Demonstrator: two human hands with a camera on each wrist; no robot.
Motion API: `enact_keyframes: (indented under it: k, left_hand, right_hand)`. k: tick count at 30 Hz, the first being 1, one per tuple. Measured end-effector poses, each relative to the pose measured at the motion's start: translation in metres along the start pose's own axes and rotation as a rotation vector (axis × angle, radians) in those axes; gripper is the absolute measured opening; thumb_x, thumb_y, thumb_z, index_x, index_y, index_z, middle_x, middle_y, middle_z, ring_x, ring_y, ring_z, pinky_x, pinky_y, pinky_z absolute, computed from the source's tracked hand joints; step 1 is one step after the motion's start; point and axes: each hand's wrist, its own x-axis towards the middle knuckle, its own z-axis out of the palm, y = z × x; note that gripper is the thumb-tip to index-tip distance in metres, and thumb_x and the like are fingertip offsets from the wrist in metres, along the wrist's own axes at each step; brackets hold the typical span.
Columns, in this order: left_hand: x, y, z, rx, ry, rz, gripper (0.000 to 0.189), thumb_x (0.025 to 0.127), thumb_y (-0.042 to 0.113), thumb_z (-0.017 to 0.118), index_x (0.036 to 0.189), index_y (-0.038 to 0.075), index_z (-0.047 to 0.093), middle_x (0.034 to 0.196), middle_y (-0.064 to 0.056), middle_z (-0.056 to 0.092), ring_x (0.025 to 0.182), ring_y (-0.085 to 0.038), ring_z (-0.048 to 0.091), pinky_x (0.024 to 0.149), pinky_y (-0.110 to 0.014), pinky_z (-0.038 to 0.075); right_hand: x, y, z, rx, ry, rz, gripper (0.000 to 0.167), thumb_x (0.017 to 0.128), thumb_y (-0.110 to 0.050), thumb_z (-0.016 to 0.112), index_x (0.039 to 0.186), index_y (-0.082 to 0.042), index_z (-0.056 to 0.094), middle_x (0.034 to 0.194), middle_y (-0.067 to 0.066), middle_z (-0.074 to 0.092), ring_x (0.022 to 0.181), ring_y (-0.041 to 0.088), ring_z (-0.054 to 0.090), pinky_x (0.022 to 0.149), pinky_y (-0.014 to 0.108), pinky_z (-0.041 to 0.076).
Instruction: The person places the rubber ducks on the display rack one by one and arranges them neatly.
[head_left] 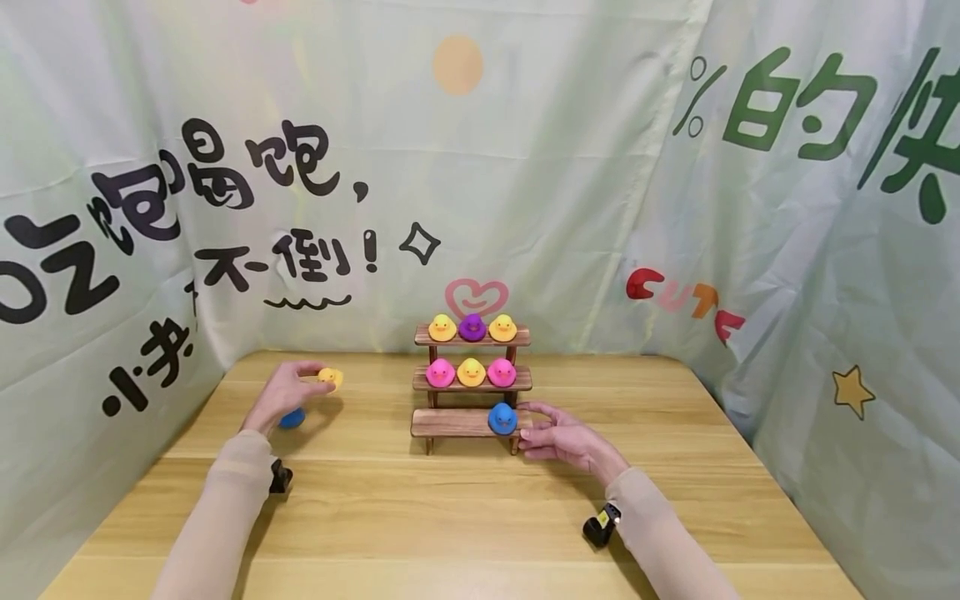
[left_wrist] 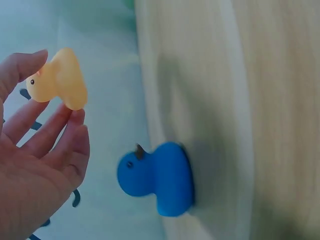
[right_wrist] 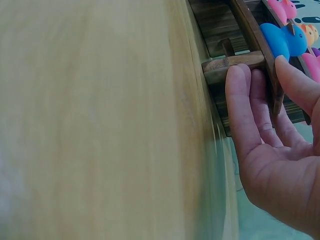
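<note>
My left hand (head_left: 283, 393) pinches a yellow rubber duck (head_left: 331, 380) between thumb and fingers, above the table's left side. Below that hand a blue rubber duck (left_wrist: 172, 180) sits on the tabletop, partly hidden in the head view. A three-step wooden display stand (head_left: 450, 423) stands at the table's back middle. Around the right end of its lowest step, my right hand (head_left: 562, 437) holds on, thumb above and fingers beneath in the right wrist view. Close to that thumb, another blue rubber duck (head_left: 502, 419) sits on the step's right end.
On the top step a purple duck (head_left: 472, 327) sits between two yellow ones. The middle step carries a yellow duck (head_left: 471, 372) between two pink ones. Behind the wooden table (head_left: 420, 517) hangs a printed cloth (head_left: 540, 183), which also closes off both sides.
</note>
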Motion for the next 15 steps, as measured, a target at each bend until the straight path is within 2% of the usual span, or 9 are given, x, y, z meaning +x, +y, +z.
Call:
enact_keyframes:
  k: [3, 6, 10, 15]
  left_hand:
    - [-0.001, 0.006, 0.002, -0.011, 0.014, 0.041, 0.051, 0.084, 0.026, 0.078, 0.125, -0.001, 0.062, 0.129, -0.025, 0.061, 0.122, -0.041, 0.053, 0.098, -0.048, 0.045]
    - [-0.003, 0.011, 0.006, -0.029, 0.017, 0.072, 0.049, 0.084, 0.023, 0.077, 0.124, -0.002, 0.062, 0.126, -0.025, 0.063, 0.119, -0.04, 0.058, 0.092, -0.038, 0.052]
    - [-0.007, 0.018, 0.012, -0.081, 0.002, 0.065, 0.05, 0.084, 0.018, 0.077, 0.126, -0.003, 0.06, 0.123, -0.026, 0.065, 0.115, -0.037, 0.062, 0.083, -0.027, 0.056]
    - [-0.01, 0.025, 0.023, -0.132, -0.035, 0.053, 0.052, 0.083, 0.014, 0.077, 0.127, -0.006, 0.057, 0.119, -0.028, 0.065, 0.105, -0.03, 0.067, 0.079, -0.025, 0.056]
  right_hand:
    - [0.0, 0.0, 0.0, 0.001, -0.006, -0.006, 0.07, 0.095, 0.0, 0.059, 0.153, -0.002, 0.02, 0.108, 0.011, 0.064, 0.09, 0.018, 0.069, 0.089, 0.04, 0.056]
    - [-0.001, 0.001, 0.0, 0.002, -0.005, -0.009, 0.069, 0.095, 0.0, 0.059, 0.152, -0.002, 0.021, 0.107, 0.011, 0.064, 0.09, 0.019, 0.069, 0.089, 0.04, 0.056]
    - [0.0, 0.001, -0.001, 0.0, 0.0, -0.009, 0.069, 0.095, 0.0, 0.059, 0.153, -0.003, 0.021, 0.109, 0.011, 0.064, 0.092, 0.02, 0.069, 0.091, 0.041, 0.056]
    - [-0.001, -0.001, 0.0, 0.001, 0.001, -0.01, 0.07, 0.094, 0.0, 0.06, 0.152, -0.003, 0.021, 0.11, 0.012, 0.063, 0.093, 0.02, 0.068, 0.091, 0.04, 0.056]
